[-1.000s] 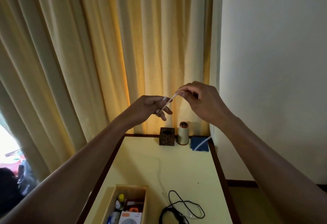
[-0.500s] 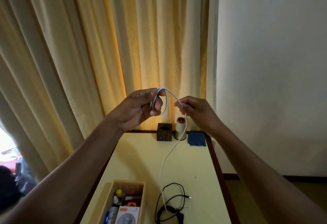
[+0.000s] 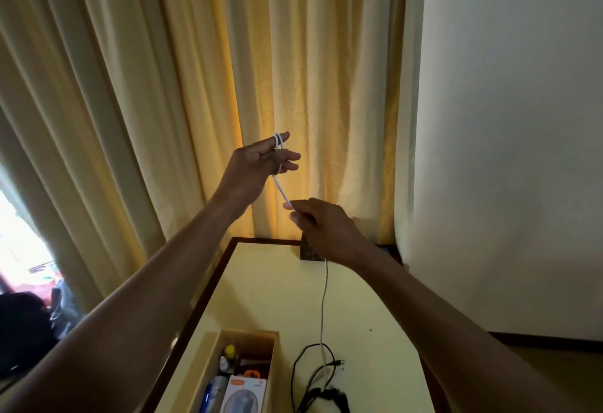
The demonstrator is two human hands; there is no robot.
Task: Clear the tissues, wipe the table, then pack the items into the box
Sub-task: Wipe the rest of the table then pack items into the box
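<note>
Up above the counter (image 3: 267,288), hemmed by curtain (image 3: 195,86) behind and wall (image 3: 505,151) on the right, the left hand (image 3: 261,161) carries white cable (image 3: 281,190) looped round outstretched fingers. The right hand (image 3: 323,226) pinches it taut. The thin strand drops right of the box (image 3: 251,342), to a black cable (image 3: 326,394).

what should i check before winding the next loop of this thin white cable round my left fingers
1. Loops seated on the left hand: ok, the thin white cable loops round its outstretched fingers.
2. Right hand grip: ok, it pinches the cable below the left.
3. Stretch between the hands: ok, straight, no slack.
4. Tail free: not ok, it hangs to the pale yellow table and lies across the tangled black cable.
5. Room in the open wooden box: cannot tell, partly out of frame and already part filled.
</note>
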